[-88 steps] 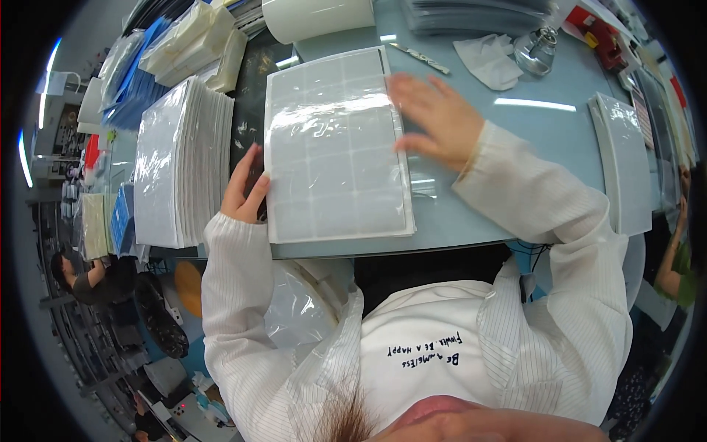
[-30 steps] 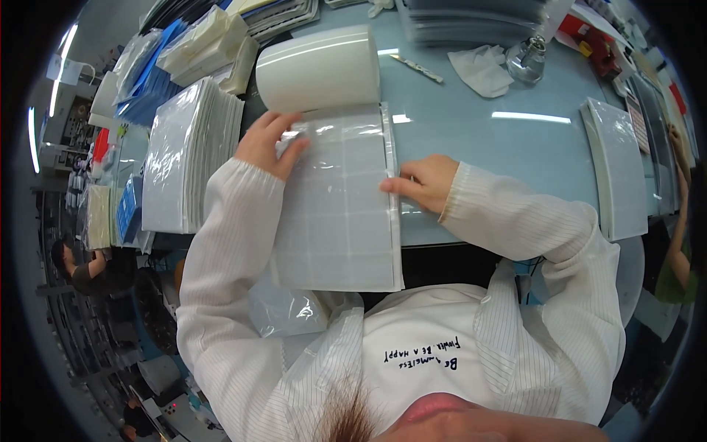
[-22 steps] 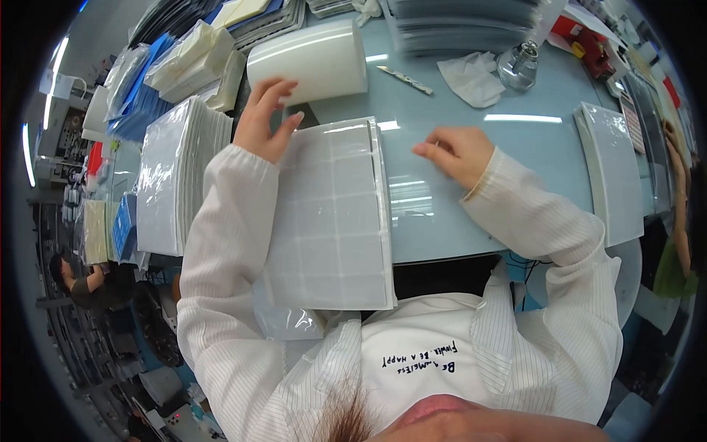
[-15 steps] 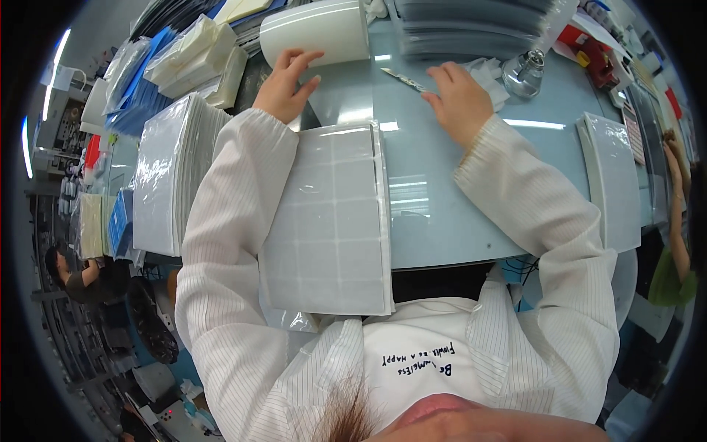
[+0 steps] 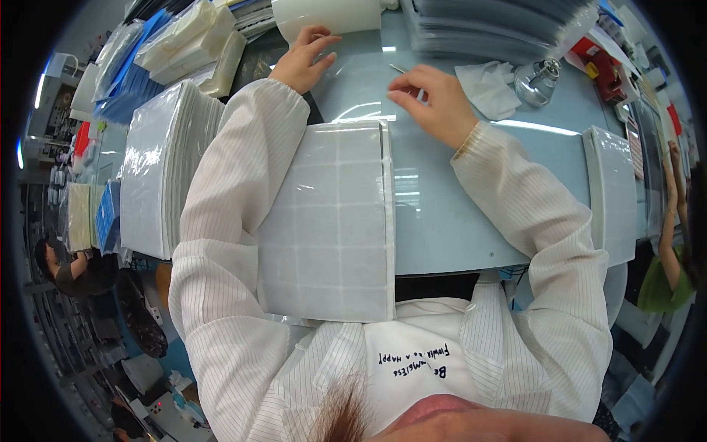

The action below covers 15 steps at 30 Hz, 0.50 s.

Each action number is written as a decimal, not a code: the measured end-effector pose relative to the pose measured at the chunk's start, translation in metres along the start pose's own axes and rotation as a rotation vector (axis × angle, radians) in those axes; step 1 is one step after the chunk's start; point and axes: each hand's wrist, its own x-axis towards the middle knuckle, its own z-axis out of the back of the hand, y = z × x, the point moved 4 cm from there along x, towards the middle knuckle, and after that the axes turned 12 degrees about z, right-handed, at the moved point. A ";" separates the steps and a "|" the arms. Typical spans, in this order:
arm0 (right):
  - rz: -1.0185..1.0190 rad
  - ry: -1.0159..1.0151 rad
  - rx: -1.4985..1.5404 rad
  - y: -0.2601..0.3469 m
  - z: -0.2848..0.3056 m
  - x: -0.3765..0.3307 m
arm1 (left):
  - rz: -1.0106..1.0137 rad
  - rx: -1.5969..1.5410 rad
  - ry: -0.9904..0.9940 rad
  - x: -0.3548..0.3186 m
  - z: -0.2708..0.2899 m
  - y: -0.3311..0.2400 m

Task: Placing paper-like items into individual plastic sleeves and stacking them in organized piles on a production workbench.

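right hand (image 5: 433,104), shifted leftward, half-curled, grip unclear; left hand (image 5: 300,62) spread, empty; gridded sheets (image 5: 329,221) nearer the torso (image 5: 416,346)

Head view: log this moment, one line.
left hand: open near white roll; right hand: near tissue, grip unclear; gridded sheets: overhanging near edge of table

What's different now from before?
The gridded sheets slid toward the person, overhanging the glass table. The left hand let go and moved forward, near the white roll; the right hand let go and moved forward too. The white tissue and tall left stack stayed put.
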 end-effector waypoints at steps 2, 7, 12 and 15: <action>-0.123 0.077 0.287 0.008 -0.013 0.005 | -0.082 -0.027 -0.016 -0.004 0.007 0.006; -0.361 0.179 0.599 -0.008 -0.036 0.002 | -0.103 -0.041 0.002 -0.011 0.036 -0.040; -0.429 0.246 0.745 -0.007 -0.032 -0.005 | -0.028 -0.139 0.563 -0.050 0.033 -0.095; -0.419 0.253 0.808 -0.009 -0.031 -0.009 | 0.034 -0.176 0.583 -0.062 0.020 -0.099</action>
